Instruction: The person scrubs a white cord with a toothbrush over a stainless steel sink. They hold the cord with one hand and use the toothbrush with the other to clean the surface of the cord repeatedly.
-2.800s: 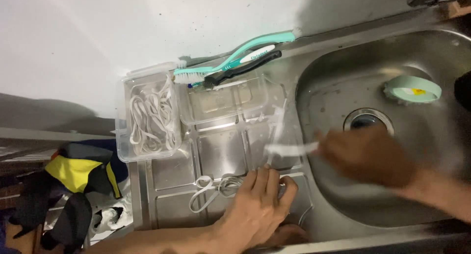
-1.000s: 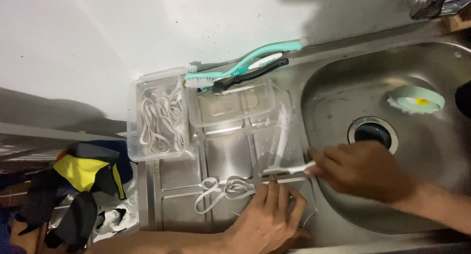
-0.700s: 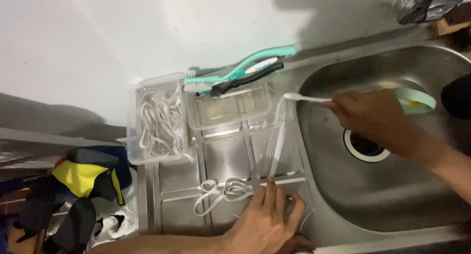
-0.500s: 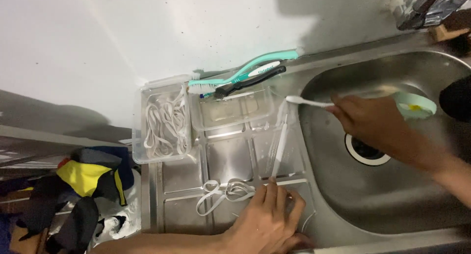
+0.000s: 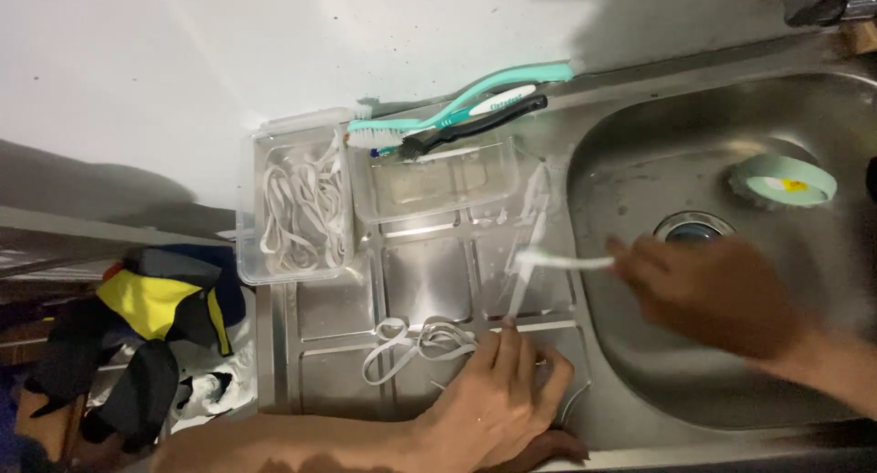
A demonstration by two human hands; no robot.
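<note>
Pressing flat on the ribbed steel drainboard (image 5: 338, 308) at the lower middle of the frame, the left hand (image 5: 498, 400) lies with fingers spread and together, pinning the near end of a thin white strip (image 5: 528, 244) that runs up toward the centre. It grips nothing; the fingertips simply bear down, just right of a loose tangle of white bands (image 5: 416, 340).

The right hand (image 5: 713, 295), blurred with motion at the right of the frame, is closed around the handle of a white toothbrush (image 5: 557, 263). Half a second ago that brush was up near the clear tray at the sink's rim; now it has swung down so its head sits on the strip, midway along it. That reads as one stroke of a scrubbing pass along the strip.

The sink basin (image 5: 639, 162) is dull brushed steel, wet and speckled. A mint-green round lid (image 5: 784, 180) lies in it by the drain (image 5: 690, 228). Upper left, a clear plastic box (image 5: 294, 208) holds more limp white bands; beside it sits a shallow clear tray (image 5: 434, 176), with a teal brush (image 5: 457, 107) and a black brush (image 5: 475, 126) across its top.
</note>
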